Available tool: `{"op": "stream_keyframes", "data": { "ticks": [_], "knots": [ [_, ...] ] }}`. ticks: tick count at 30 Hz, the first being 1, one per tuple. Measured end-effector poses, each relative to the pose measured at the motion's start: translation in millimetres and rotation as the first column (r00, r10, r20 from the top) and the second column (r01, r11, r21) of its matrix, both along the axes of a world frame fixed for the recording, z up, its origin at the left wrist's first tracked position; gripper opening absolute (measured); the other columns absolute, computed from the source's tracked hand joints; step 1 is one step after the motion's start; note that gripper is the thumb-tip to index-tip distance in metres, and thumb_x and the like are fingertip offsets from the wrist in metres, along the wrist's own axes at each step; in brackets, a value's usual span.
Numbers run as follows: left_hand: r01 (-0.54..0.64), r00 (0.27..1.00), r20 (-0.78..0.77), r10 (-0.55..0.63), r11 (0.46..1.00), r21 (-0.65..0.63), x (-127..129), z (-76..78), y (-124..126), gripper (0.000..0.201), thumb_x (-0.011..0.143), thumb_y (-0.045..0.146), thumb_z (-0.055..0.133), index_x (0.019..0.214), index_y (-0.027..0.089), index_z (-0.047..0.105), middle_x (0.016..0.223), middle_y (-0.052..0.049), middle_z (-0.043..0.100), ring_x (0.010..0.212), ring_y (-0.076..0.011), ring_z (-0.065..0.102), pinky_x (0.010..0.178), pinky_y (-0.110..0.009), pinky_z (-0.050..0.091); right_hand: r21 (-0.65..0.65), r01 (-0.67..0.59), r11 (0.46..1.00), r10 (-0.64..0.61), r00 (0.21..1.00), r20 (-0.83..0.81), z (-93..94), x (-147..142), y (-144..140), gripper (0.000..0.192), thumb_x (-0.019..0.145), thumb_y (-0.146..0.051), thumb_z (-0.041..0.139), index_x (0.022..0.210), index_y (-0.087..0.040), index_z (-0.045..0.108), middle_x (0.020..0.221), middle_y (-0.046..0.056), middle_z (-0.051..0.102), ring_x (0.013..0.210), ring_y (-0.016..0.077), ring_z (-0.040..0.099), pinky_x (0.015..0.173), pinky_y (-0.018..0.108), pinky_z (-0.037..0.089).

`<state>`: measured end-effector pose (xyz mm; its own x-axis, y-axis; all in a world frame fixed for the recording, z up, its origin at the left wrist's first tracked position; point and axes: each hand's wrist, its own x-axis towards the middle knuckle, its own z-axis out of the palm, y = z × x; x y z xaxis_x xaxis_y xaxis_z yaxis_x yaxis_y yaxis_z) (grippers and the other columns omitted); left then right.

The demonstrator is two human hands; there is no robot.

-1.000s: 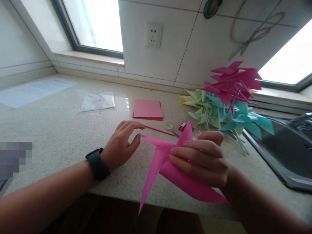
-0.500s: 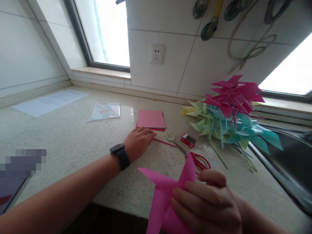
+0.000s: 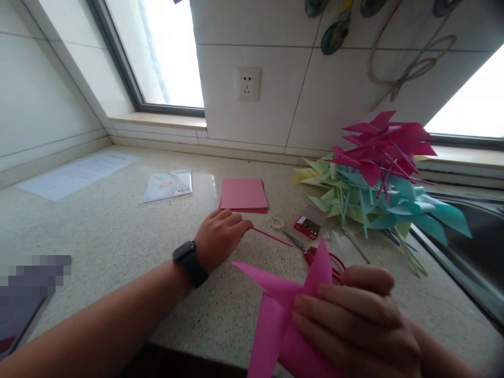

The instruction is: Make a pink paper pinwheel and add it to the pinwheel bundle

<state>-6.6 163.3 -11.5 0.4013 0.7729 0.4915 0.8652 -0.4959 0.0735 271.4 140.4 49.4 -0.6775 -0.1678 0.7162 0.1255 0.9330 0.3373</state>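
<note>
lying across the countertop (image 3: 98, 231), the left forearm is reaching forward. the pink paper pinwheel (image 3: 283, 310) is being held low in front, its blades pointing left, up and down; the right hand (image 3: 354, 320) is curling around it, fingers pressed together. the left hand (image 3: 218, 236) is pinching the thin pink stick (image 3: 271, 237), whose long axis is running left to right toward the scissors (image 3: 315, 252).

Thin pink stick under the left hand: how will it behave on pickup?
The thin pink stick probably weighs almost nothing, given how slender it looks. Round and lying flat on the smooth speckled countertop, it may roll when nudged. The left hand pinches one end; the free end might sag.
</note>
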Motion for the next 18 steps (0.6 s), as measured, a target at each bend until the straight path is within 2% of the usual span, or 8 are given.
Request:
{"op": "stream_keyframes", "data": {
  "ticks": [6, 12, 15, 18],
  "knots": [
    [0.177, 0.980, 0.086, -0.177, 0.984, 0.003, 2, 4.5, -8, 0.022, 0.100, 0.019, 0.049, 0.112, 0.020, 0.067, 0.098, -0.008, 0.075, 0.089, -0.0240, 0.065, 0.081, -0.041, 0.049, -0.022, 0.108, 0.994, -0.108, 0.994, -0.033, 3.8, 8, 5, 0.041, 0.102, -0.016, 0.040, 0.088, -0.025, 0.077, 0.100, -0.004, 0.077, 0.084, 0.0130, 0.062, 0.076, 0.033, 0.044],
    [0.240, 0.925, 0.321, -0.204, 0.968, -0.078, 5, 3.1, -7, 0.021, 0.095, 0.018, 0.054, 0.111, 0.018, 0.068, 0.103, -0.011, 0.075, 0.093, -0.0254, 0.068, 0.080, -0.042, 0.053, -0.033, 0.187, 0.982, -0.188, 0.982, -0.013, -1.9, 14, 16, 0.032, 0.102, -0.019, 0.041, 0.100, -0.024, 0.073, 0.097, 0.000, 0.076, 0.088, 0.0157, 0.063, 0.080, 0.035, 0.046],
    [0.257, 0.856, 0.494, -0.155, 0.955, -0.145, 9, 2.2, -8, 0.021, 0.092, 0.018, 0.056, 0.109, 0.019, 0.069, 0.101, -0.010, 0.075, 0.092, -0.0232, 0.069, 0.082, -0.041, 0.054, -0.033, 0.207, 0.978, -0.208, 0.978, -0.028, -4.9, 15, 22, 0.031, 0.102, -0.021, 0.041, 0.103, -0.027, 0.071, 0.096, 0.000, 0.075, 0.089, 0.0162, 0.063, 0.081, 0.035, 0.048],
    [0.298, 0.730, 0.680, -0.069, 0.927, -0.226, 12, 1.7, -8, 0.016, 0.094, 0.021, 0.055, 0.103, 0.018, 0.068, 0.096, -0.009, 0.076, 0.081, -0.0183, 0.071, 0.071, -0.032, 0.057, -0.027, 0.187, 0.982, -0.188, 0.980, -0.057, -3.2, 15, 20, 0.032, 0.101, -0.020, 0.041, 0.100, -0.027, 0.072, 0.094, 0.000, 0.076, 0.088, 0.0160, 0.063, 0.079, 0.035, 0.048]
  ]
}}
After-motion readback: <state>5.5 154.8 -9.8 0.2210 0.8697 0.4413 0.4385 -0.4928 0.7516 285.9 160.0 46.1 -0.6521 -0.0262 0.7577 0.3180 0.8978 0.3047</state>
